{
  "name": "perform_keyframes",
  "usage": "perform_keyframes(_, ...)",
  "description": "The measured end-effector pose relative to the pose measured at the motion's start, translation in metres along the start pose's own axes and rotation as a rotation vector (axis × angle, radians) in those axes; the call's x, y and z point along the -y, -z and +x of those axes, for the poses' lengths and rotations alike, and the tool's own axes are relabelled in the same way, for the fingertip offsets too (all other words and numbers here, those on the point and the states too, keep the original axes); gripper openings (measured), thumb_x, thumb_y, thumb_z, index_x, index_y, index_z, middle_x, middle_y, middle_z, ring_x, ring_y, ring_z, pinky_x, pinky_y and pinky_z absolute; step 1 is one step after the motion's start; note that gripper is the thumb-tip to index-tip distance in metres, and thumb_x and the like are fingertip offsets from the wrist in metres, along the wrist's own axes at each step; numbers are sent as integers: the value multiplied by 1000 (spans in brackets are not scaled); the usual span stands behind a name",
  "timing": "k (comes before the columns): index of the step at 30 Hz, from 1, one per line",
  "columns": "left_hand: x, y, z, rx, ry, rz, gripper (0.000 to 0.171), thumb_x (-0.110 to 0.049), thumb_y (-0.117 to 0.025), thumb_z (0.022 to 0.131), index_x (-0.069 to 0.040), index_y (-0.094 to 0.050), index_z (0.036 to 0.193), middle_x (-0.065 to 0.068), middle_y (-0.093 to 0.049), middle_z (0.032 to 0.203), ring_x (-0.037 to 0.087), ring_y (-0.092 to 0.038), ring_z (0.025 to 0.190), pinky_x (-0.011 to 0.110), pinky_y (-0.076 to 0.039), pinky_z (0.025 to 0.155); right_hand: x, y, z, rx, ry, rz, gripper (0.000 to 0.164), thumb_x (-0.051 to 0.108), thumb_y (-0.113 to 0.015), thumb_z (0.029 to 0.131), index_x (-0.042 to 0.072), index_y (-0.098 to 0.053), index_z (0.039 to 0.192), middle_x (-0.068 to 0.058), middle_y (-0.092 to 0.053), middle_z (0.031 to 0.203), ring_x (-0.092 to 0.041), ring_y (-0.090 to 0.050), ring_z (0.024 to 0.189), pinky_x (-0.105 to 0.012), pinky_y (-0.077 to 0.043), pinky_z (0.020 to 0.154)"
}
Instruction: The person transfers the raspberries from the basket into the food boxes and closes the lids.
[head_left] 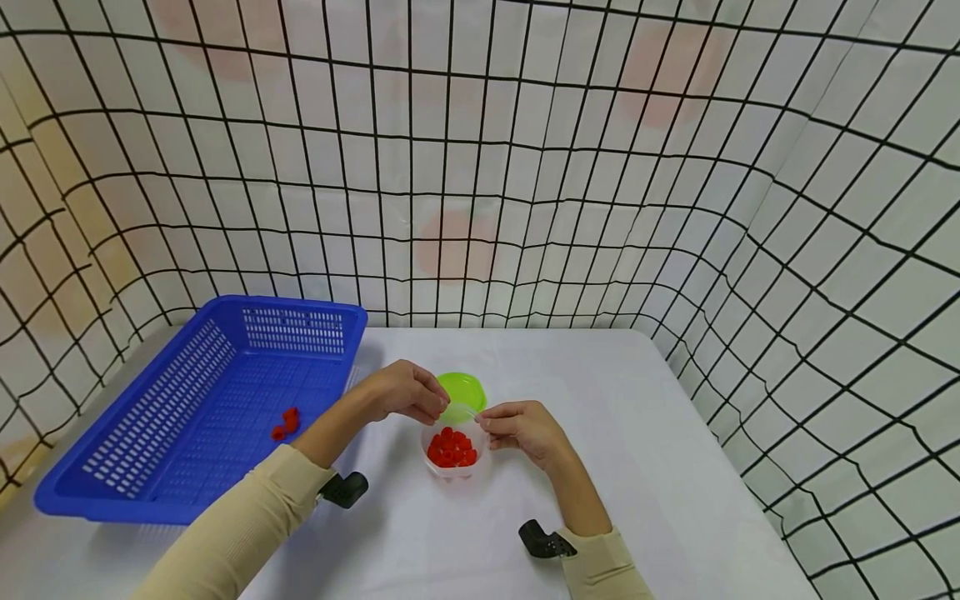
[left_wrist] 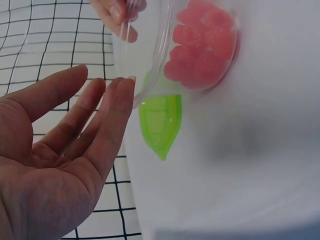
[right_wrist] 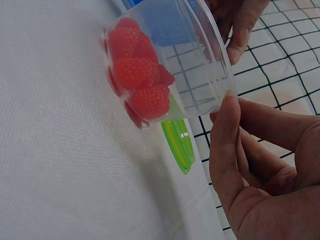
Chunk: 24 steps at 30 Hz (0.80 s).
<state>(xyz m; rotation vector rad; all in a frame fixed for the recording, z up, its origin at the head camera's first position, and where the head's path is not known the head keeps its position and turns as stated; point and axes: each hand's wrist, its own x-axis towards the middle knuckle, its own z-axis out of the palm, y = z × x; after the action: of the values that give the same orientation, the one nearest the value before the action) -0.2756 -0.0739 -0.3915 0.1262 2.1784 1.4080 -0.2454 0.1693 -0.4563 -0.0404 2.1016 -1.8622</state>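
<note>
Clear plastic tub (right_wrist: 192,60) stood near the middle of the white-covered bench (head_left: 675,467), with red raspberries (head_left: 450,448) piled in its bottom. Whether its base bore fully on the cloth could not be told. Right hand (head_left: 528,429): thumb and index fingertip clamped on the tub's right rim. Left hand (head_left: 408,390): thumb and fingers apart, fingertips at the opposite rim; contact could not be told.

Lime-green lid (head_left: 461,390) lay just beyond the tub, toward the bench's far edge, partly seen through the clear wall. Blue slotted basket (head_left: 63,500) took up the bench's left side, two red pieces (head_left: 287,423) on its floor near the right wall. The left forearm crossed in front of that wall, leaving little sideways room there. White cloth stretched widely from the right hand to the right edge. Black mesh (head_left: 442,156) rose behind the far edge and along both sides.
</note>
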Motion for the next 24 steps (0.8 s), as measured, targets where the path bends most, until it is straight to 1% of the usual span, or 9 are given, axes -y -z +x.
perform_keyframes(3, -1, 1, -1, 1, 3, -7, 24, -12, -73, 91, 1, -73, 112, 22, -73, 111, 29, -75, 91, 34, -63, 83, 0, 0, 0, -2, -1, 0, 26, 10, -72, 93, -8, -73, 111, -23, -74, 102, -14, -65, 67, -26, -62, 70)
perform_keyframes(7, -3, 7, -6, -21, 5, -36, 28, -12, -69, 95, 2, -70, 119, 23, -72, 112, 37, -73, 101, 36, -62, 84, 0, 0, 0, -3, -5, 3, 25, 9, -72, 92, -8, -73, 111, -23, -74, 103, -14, -65, 66, -26, -62, 70)
perform_keyframes(10, -6, 14, -12, -37, -16, -56, 32, -12, -65, 97, 5, -67, 124, 24, -71, 115, 36, -74, 100, 37, -62, 85, 0, 1, 0, 0, 1, 3, 25, 8, -72, 92, -9, -72, 110, -23, -74, 102, -13, -65, 66, -26, -62, 69)
perform_keyframes(16, -7, 37, -22, -53, -76, -70, 31, -12, -57, 102, 5, -65, 127, 26, -70, 119, 27, -75, 93, 38, -62, 88, -1, 1, 0, -7, -1, 4, 25, 8, -72, 92, -9, -72, 110, -22, -74, 103, -14, -65, 67, -26, -62, 69)
perform_keyframes(20, -8, 56, -34, -73, -105, -83, 33, -13, -53, 104, 5, -63, 129, 22, -71, 119, 26, -75, 96, 38, -61, 89, -1, 0, -1, -6, -6, -2, 26, 9, -73, 92, -8, -72, 111, -21, -74, 102, -14, -65, 68, -27, -62, 70)
perform_keyframes(24, -8, 75, -48, -101, -124, -117, 37, -16, -58, 103, 6, -60, 133, 19, -72, 118, 24, -75, 96, 36, -60, 90, 0, -1, -1, -2, 0, 1, 26, 8, -72, 92, -9, -72, 111, -17, -75, 98, -14, -65, 67, -26, -62, 70)
